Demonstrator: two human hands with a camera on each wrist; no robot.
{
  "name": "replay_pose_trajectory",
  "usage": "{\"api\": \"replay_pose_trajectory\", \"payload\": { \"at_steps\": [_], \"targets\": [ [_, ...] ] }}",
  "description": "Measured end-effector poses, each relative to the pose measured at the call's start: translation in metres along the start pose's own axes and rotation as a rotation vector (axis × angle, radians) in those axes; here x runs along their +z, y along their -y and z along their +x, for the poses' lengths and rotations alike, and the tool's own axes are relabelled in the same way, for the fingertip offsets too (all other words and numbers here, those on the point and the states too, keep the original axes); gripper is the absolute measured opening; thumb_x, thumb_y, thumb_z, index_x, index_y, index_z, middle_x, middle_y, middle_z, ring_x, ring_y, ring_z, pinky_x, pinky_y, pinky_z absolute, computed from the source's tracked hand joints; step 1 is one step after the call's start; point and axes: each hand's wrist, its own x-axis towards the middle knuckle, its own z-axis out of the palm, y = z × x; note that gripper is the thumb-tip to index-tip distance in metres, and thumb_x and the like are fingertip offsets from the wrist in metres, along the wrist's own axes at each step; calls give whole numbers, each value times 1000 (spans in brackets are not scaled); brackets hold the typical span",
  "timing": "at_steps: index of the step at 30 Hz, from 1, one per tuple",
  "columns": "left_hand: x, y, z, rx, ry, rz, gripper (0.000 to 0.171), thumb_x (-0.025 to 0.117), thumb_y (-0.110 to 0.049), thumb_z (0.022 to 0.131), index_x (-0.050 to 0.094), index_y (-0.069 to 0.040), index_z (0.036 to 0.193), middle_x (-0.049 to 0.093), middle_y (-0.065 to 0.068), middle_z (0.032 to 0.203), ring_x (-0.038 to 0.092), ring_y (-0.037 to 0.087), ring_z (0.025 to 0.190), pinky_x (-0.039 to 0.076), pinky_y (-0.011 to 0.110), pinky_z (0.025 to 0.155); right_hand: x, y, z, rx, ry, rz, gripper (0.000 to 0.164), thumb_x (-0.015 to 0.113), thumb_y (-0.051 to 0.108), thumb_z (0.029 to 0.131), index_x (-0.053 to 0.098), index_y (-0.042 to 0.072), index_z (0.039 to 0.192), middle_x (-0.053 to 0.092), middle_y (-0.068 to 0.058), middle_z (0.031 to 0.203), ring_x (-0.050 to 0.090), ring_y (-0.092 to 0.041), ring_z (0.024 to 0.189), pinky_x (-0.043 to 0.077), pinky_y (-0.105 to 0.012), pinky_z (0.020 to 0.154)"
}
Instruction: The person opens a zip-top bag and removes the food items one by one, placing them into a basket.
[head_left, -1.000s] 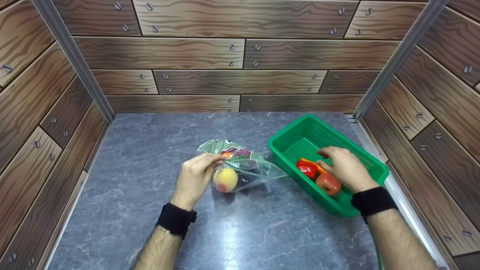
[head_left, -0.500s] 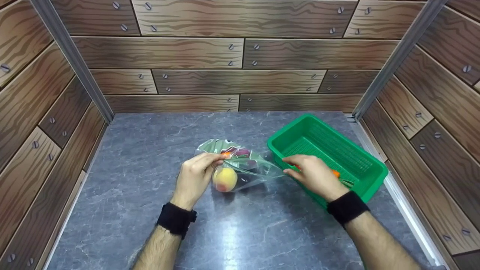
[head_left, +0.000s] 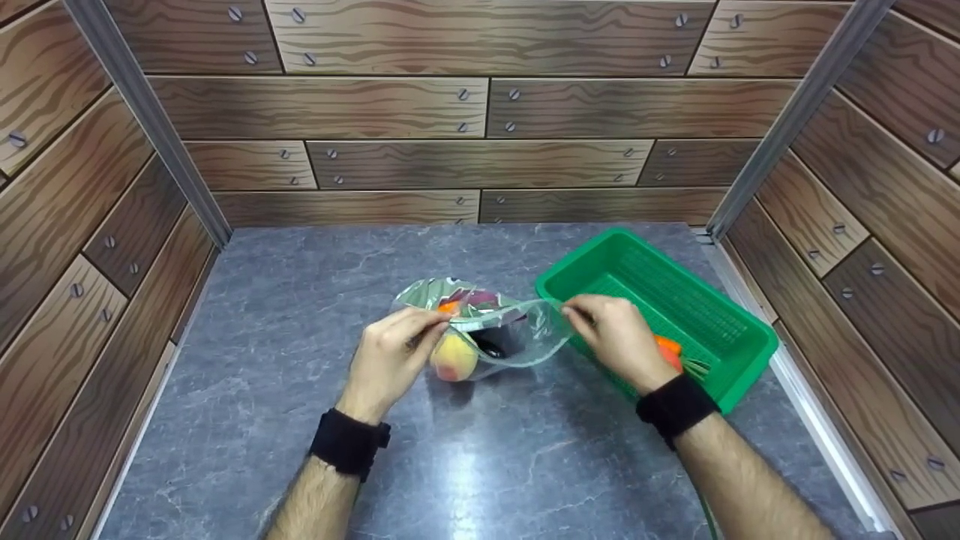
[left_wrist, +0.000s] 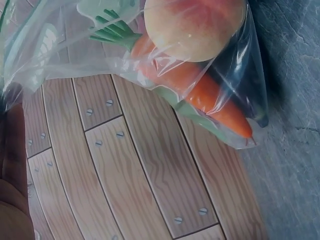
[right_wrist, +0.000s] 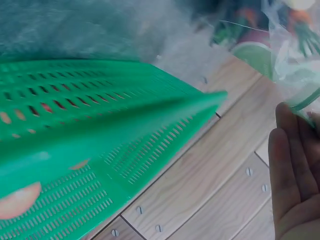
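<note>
A clear plastic bag (head_left: 540,330) hangs between both hands, its mouth spread toward the right. My left hand (head_left: 394,352) pinches one side of the mouth, while my right hand (head_left: 619,337) pinches the opposite edge, over the basket's near rim. Through the film show a yellow-red peach (head_left: 454,358), a dark glossy thing (head_left: 489,346) and something purple (head_left: 481,298). The left wrist view shows a carrot (left_wrist: 195,90) with green tops inside, below the peach (left_wrist: 195,25).
A green plastic basket (head_left: 720,307) stands on the right of the grey marbled table (head_left: 300,300). Inside it, partly covered by the right hand, lie an orange carrot (head_left: 667,345) and other red produce. Wood-patterned panels (head_left: 480,112) wall the back and sides.
My right hand has moved left from inside the basket to the bag's edge and now pinches it. The bag's mouth has widened. My left hand has stayed nearly in place.
</note>
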Motion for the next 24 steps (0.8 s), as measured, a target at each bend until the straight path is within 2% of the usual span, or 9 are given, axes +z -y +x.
{"api": "replay_pose_trajectory", "payload": {
  "at_steps": [4,8,12,17,20,24],
  "targets": [
    [1,-6,1,-28,37,14,13,90,-8,104,89,-7,117,90,8,108,87,21,98,74,32,90,-10,3,5,30,-16,44,17,76,16,116,89,6,112,86,-9,97,78,-19,83,68,-40,77],
    [5,-14,2,-47,67,50,13,90,-14,105,89,-9,117,90,6,109,87,19,99,74,33,89,-16,7,7,43,-26,60,18,76,17,117,89,8,109,84,-5,94,76,-14,83,66,-34,77],
    [9,-22,4,-19,107,95,15,92,-18,104,88,-9,115,90,5,107,87,18,95,74,32,85,-20,13,8,48,-29,81,18,76,17,117,88,10,105,83,-2,91,75,-12,81,64,-28,75],
    [12,-31,9,10,200,143,21,96,-22,99,88,-10,115,89,4,106,86,21,94,74,36,83,-23,18,8,34,-36,97,19,76,17,117,87,11,103,82,-1,90,72,-10,79,60,-25,73],
    [14,-33,12,-24,259,142,16,95,-18,101,89,-11,114,90,3,106,87,21,94,74,37,84,-24,19,8,28,-41,98,18,76,17,117,87,11,103,82,-1,90,71,-10,79,60,-25,73],
    [14,-30,21,-113,311,79,11,89,-10,104,91,-10,115,92,7,110,89,23,99,75,36,90,-22,16,8,30,-38,98,17,76,17,116,88,9,107,84,-4,94,74,-13,82,63,-28,75]
  ]
}}
